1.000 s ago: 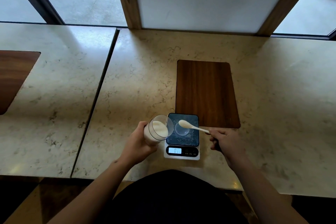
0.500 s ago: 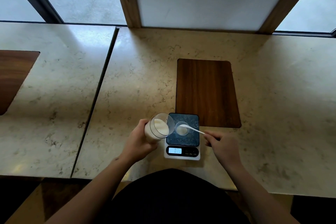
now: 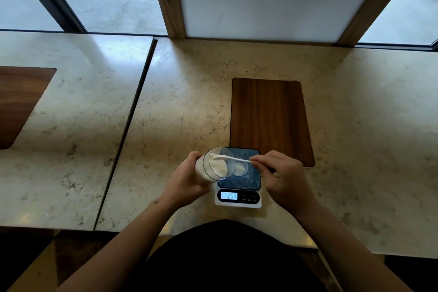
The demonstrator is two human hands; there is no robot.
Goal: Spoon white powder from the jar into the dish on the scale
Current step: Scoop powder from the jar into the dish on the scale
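My left hand (image 3: 187,179) grips a clear jar (image 3: 213,165) holding white powder, tilted with its mouth toward the right over the left edge of the scale (image 3: 239,187). My right hand (image 3: 282,176) pinches the handle of a white spoon (image 3: 233,159), whose bowl sits inside the jar's mouth. A small clear dish (image 3: 241,168) with some white powder rests on the scale's dark platform, partly hidden behind the jar's rim. The scale's lit display (image 3: 229,196) shows digits.
The scale stands near the front edge of a marble counter (image 3: 189,111). A dark wooden inset (image 3: 270,118) lies just behind it, another wooden inset (image 3: 19,102) at far left. A seam (image 3: 128,125) splits the counter. Windows and a white panel run along the back.
My right hand moved left, carrying the spoon from the dish on the scale into the jar's mouth. The jar has tilted further right over the scale.
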